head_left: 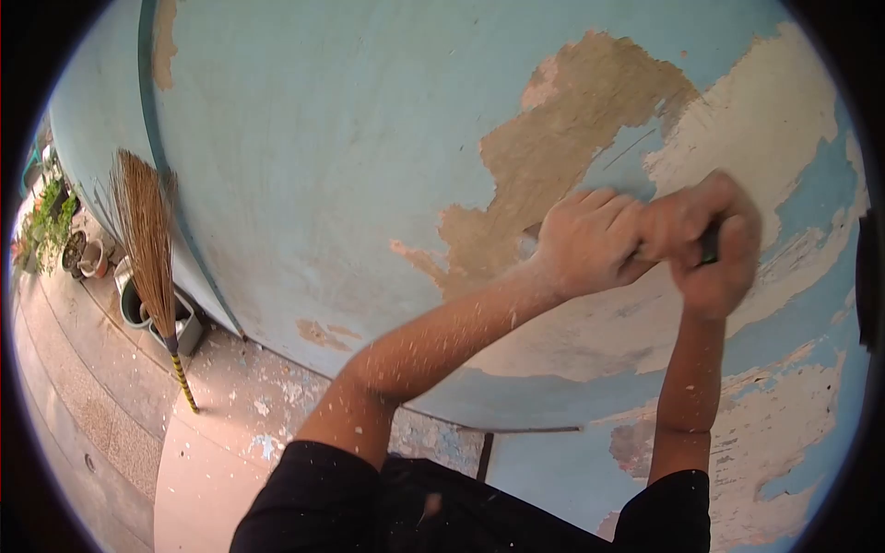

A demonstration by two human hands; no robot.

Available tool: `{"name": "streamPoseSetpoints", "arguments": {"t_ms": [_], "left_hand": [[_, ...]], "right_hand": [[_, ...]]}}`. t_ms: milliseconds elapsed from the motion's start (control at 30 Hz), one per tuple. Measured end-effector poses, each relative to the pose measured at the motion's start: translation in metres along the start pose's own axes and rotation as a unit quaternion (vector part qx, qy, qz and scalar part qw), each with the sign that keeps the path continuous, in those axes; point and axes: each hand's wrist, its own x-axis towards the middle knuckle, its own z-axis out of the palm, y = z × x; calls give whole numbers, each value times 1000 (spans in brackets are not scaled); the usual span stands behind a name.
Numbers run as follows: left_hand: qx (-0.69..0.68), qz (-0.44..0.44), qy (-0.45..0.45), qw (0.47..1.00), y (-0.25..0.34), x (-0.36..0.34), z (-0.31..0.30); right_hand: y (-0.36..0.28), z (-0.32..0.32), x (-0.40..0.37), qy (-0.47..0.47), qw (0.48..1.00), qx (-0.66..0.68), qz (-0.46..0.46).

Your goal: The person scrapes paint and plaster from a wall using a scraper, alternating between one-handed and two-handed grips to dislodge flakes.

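Note:
Both of my hands are raised against a blue wall (304,138) with peeling paint. My left hand (590,241) is closed around the front of a scraper (532,231); a small piece of its blade shows beyond the knuckles, by the edge of a bare tan patch (544,152). My right hand (714,244), slightly blurred, wraps the rear of the handle, where a dark green bit shows between the fingers. Most of the tool is hidden inside my hands. Pale paint flecks dot my forearms and black sleeves.
A stick broom (147,240) with a striped handle leans at the left beside grey bins (187,323). Potted plants (78,253) stand farther left. Paint flakes (267,447) litter the floor along the wall. A whitish stripped area (756,120) covers the wall's upper right.

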Motion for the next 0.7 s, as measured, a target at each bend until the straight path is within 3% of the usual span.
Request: {"name": "streamPoseSetpoints", "arguments": {"t_ms": [167,200,267,300,333,367,400,500,633,700], "left_hand": [[-53,65,63,994,13,61,10],[-32,51,35,998,10,46,7],[-16,37,6,999,8,1,-2],[-28,-24,-21,999,11,-32,-10],[-40,-82,-50,995,14,-40,-20],[-39,-84,-49,995,14,-38,-13],[-59,-32,-37,997,21,-15,-5],[-71,108,-3,992,27,74,28],[-60,126,-21,990,22,66,25],[-43,187,-29,981,25,44,14]], "right_hand": [[-68,-3,34,-18,998,-35,-57],[-53,12,24,49,997,-10,-56],[6,17,-15,214,962,-168,-14],[14,26,-17,52,996,-52,48],[15,25,-28,60,995,-81,22],[14,20,-36,62,992,-110,-2],[-3,20,-30,61,992,-111,4],[-83,9,15,30,992,-41,-114],[-63,-11,-2,82,985,-10,-151],[-47,-22,-26,-125,975,50,-177]]}}
